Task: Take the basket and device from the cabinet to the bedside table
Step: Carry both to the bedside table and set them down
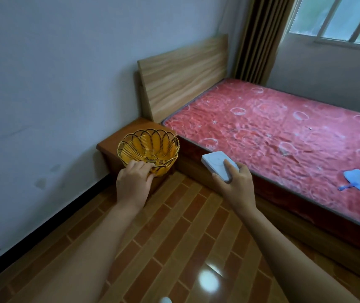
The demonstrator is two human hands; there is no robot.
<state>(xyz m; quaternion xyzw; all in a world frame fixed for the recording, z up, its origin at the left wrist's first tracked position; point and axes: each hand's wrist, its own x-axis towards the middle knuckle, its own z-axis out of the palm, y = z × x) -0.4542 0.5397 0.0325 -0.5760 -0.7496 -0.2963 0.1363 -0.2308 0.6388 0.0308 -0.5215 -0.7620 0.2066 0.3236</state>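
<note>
The small wooden surface (113, 138) is shut in on 3 sides: wall (43, 95) tight on its left, headboard (183, 77) at its far end, bed (283, 136) against its right. The basket (150, 147), gripped by the left hand (133, 182), covers most of its top. Bare tiled floor (174, 226) on the near side leaves an open way in.
</note>
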